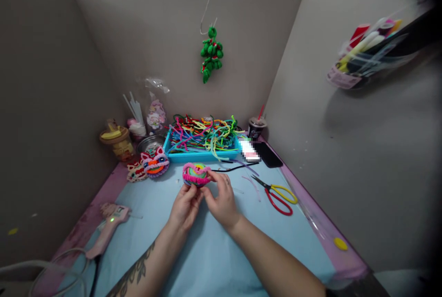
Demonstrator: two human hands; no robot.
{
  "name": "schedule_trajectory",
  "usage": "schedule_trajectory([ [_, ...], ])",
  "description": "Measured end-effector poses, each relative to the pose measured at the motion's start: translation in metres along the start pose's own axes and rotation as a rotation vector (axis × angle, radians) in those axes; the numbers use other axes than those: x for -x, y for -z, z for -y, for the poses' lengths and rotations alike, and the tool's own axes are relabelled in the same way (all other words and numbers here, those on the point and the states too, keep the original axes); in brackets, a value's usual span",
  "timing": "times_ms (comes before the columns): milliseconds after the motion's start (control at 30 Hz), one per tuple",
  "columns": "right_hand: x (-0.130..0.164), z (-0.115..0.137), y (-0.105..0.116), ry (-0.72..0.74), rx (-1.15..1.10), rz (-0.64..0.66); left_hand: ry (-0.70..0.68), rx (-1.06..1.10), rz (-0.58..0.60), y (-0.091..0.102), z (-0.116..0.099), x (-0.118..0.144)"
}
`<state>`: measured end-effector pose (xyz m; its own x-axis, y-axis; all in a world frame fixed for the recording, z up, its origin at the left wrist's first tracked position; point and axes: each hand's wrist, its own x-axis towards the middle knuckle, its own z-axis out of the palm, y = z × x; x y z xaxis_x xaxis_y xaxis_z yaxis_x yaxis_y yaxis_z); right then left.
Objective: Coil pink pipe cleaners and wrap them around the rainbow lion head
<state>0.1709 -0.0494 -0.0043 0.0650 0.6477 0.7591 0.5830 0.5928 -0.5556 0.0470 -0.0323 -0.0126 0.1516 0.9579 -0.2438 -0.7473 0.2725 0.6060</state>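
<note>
Between both hands, just above the blue table cover, is a round pipe-cleaner piece [195,175] with a pink fuzzy rim and a green and yellow middle. My left hand [186,206] grips its lower edge, thumb on the near side. At the piece's right edge, the thumb and fingers of my right hand [222,196] are closed on the rim. Part of its underside is hidden by my fingers. Left of it sits a finished-looking lion-head pipe-cleaner figure [155,162], beside a smaller red and white one [136,172].
A blue tray [203,156] heaped with coloured pipe cleaners stands behind. Scissors [272,194] and a phone [269,154] lie to the right. On the left rests a pink glue gun [109,229] with its cable. A drink cup [257,126] stands at the back; grey partitions [165,48] enclose the table.
</note>
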Motion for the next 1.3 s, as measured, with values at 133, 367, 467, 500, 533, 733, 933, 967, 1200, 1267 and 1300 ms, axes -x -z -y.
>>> schedule_trajectory([
  [133, 0.000, 0.002, 0.001, 0.025, 0.024, -0.063, -0.020, -0.019, 0.041, 0.002, 0.000, 0.000],
  [367, -0.006, 0.005, 0.004, 0.038, 0.107, 0.004, -0.078, -0.028, 0.096, -0.003, 0.007, 0.004],
  [467, -0.008, 0.004, 0.006, 0.036, 0.108, 0.012, -0.128, -0.062, 0.109, -0.005, 0.009, 0.006],
  [500, -0.008, 0.004, 0.006, 0.037, 0.106, 0.017, -0.143, -0.079, 0.110, -0.005, 0.009, 0.006],
  [533, -0.009, 0.004, 0.007, 0.040, 0.103, 0.022, -0.157, -0.096, 0.109, -0.006, 0.009, 0.007],
  [733, -0.013, 0.003, 0.012, 0.048, 0.075, 0.037, -0.202, -0.172, 0.104, -0.006, 0.010, 0.008],
  [933, -0.013, 0.001, 0.011, 0.036, 0.077, 0.034, -0.215, -0.193, 0.113, -0.005, 0.014, 0.006],
  [967, -0.013, 0.001, 0.011, 0.030, 0.077, 0.034, -0.221, -0.197, 0.111, -0.006, 0.014, 0.007],
  [1200, -0.010, 0.002, 0.008, 0.015, 0.062, 0.018, -0.205, -0.173, 0.096, -0.010, 0.009, 0.011],
  [1267, -0.009, 0.002, 0.007, 0.031, 0.042, 0.022, -0.185, -0.147, 0.102, -0.010, 0.007, 0.011],
  [1300, -0.009, 0.002, 0.007, 0.039, 0.026, 0.020, -0.172, -0.135, 0.101, -0.010, 0.005, 0.010],
])
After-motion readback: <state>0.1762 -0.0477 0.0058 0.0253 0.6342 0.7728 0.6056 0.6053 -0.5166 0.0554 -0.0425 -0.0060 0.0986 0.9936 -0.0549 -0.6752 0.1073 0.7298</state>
